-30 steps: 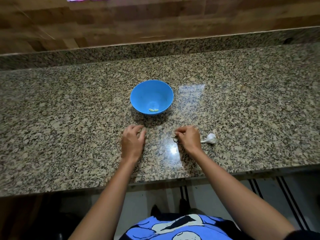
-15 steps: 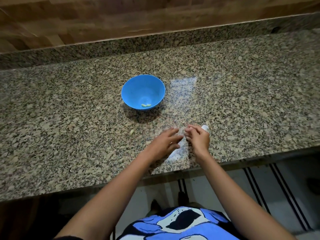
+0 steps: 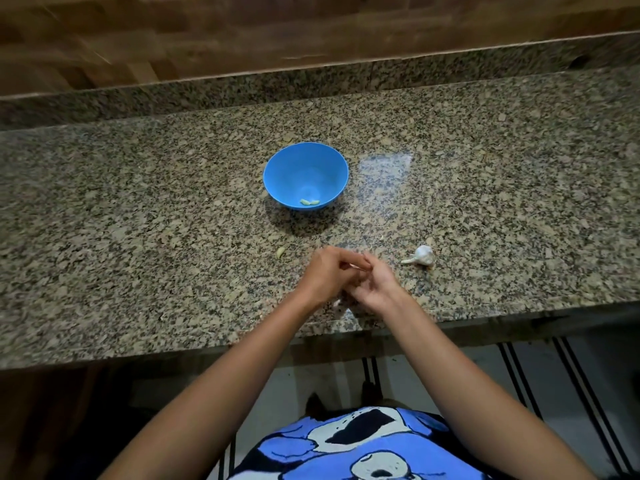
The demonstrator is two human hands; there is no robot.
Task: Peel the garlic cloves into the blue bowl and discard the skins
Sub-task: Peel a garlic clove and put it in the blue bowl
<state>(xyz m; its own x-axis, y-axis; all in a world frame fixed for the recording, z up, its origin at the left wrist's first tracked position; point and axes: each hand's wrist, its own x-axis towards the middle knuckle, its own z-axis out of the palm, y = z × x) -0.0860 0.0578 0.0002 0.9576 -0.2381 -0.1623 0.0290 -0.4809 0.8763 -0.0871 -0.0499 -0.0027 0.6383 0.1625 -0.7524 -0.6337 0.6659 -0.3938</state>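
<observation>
The blue bowl [image 3: 277, 174] stands on the granite counter [image 3: 138, 237] with two peeled cloves [image 3: 309, 202] at its bottom. My left hand [image 3: 327, 275] and my right hand [image 3: 375, 284] meet just above the counter's front part, fingertips pinching a small pale piece, most likely a garlic clove or its skin, between them. A loose clove [image 3: 280, 252] lies on the counter left of my hands. The rest of the garlic bulb [image 3: 420, 255] lies to the right of my right hand.
A low granite upstand [image 3: 311, 81] and a wooden wall [image 3: 311, 29] close off the back. The counter's front edge [image 3: 242, 344] runs just below my wrists. A bright glare patch shines on the stone right of the bowl.
My left hand came over from the left to meet my right hand, leaving a clove on the counter. Both hands lifted slightly and drew together, and the garlic bulb is uncovered again.
</observation>
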